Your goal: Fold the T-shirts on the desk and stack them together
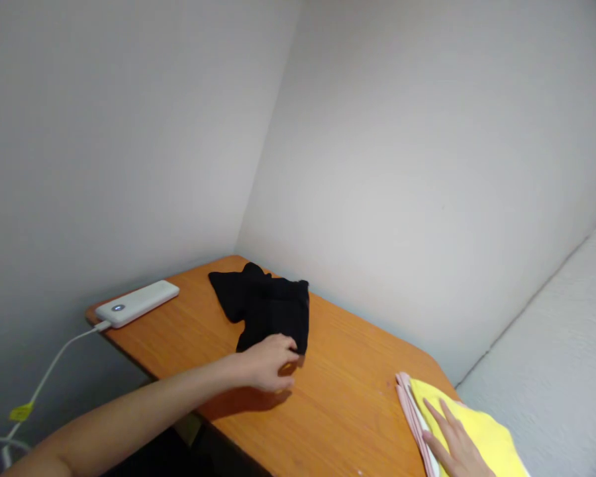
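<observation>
A crumpled black cloth (273, 305) lies on the wooden table near the wall corner. My left hand (271, 362) hovers at its near edge, thumb and fingers curved apart with nothing between them. On the right, my right hand (454, 442) rests flat on a folded yellow cloth (487, 434), fingers spread. Beneath and beside the yellow one, pink folded cloth (411, 411) shows with a strip of white along it. The lower part of this pile runs out of view.
A white power bank (138, 303) sits at the table's left end, with a white cable (62, 351) hanging off the edge. Grey-white walls (377, 165) border the back of the wooden table (347, 384).
</observation>
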`<action>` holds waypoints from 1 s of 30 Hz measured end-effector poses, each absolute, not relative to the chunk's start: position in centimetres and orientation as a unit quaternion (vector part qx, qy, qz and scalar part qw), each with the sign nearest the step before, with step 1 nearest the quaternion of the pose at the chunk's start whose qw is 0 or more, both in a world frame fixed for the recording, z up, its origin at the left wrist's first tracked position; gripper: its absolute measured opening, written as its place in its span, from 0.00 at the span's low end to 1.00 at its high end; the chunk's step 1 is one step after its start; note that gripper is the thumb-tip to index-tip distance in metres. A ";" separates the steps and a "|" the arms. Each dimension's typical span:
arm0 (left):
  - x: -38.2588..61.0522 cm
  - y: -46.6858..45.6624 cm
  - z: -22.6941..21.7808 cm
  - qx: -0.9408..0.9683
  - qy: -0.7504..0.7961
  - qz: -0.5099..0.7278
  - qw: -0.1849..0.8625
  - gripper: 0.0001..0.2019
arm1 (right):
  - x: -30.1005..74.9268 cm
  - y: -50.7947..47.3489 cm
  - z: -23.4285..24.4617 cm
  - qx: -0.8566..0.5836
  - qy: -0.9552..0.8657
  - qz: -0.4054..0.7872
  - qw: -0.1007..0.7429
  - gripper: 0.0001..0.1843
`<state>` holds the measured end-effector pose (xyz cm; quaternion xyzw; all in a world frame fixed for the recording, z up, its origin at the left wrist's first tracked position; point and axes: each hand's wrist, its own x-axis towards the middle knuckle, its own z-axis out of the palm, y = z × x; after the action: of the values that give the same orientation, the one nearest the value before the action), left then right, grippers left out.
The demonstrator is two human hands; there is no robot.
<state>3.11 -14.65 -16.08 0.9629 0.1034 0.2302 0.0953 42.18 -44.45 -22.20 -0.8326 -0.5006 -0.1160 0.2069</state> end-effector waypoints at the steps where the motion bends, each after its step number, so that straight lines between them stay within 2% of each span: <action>1: 2.8 -16.3 -16.9 0.971 0.046 0.204 0.118 0.19 | 42.4 -44.6 -22.5 -0.842 -0.489 -0.113 0.198 0.35; 4: 1.9 -17.6 -16.9 0.966 -0.028 0.194 0.167 0.16 | 42.0 -44.8 -22.5 -0.862 -0.465 -0.120 0.161 0.35; 7: 2.0 -14.0 -15.8 0.961 0.100 0.237 0.103 0.19 | 39.6 -44.4 -20.7 -0.882 -0.435 -0.155 0.094 0.32; 8: 2.1 -12.2 -15.8 0.957 0.160 0.232 0.063 0.19 | 38.4 -44.1 -19.8 -0.885 -0.423 -0.182 0.068 0.30; 11: 1.6 -6.6 -17.1 0.948 0.256 0.187 0.038 0.20 | 33.5 -42.3 -17.1 -0.859 -0.430 -0.277 0.032 0.25; 15: -1.2 -0.8 -19.0 0.930 0.337 0.146 0.009 0.18 | 27.1 -38.9 -15.8 -0.830 -0.505 -0.225 0.079 0.23; 22: -5.2 1.1 -17.8 0.890 0.426 0.143 -0.073 0.13 | 26.3 -33.7 -17.1 -0.904 -0.378 -0.076 0.187 0.29; 25: -4.2 -2.1 -17.3 0.906 0.383 0.158 -0.089 0.14 | 27.3 -31.9 -16.4 -0.872 -0.433 -0.042 0.223 0.20; 27: -3.1 -4.6 -16.5 0.920 0.335 0.198 -0.042 0.16 | 26.9 -31.1 -15.3 -0.844 -0.477 -0.051 0.241 0.18; 30: -1.4 -7.6 -14.4 0.909 0.258 0.293 0.149 0.23 | 24.6 -30.9 -12.6 -0.744 -0.569 -0.089 0.338 0.14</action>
<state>-1.45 -7.58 -14.36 0.9086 0.2579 0.2929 0.1491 24.64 -30.86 -12.61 -0.7440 -0.5692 -0.0895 0.3383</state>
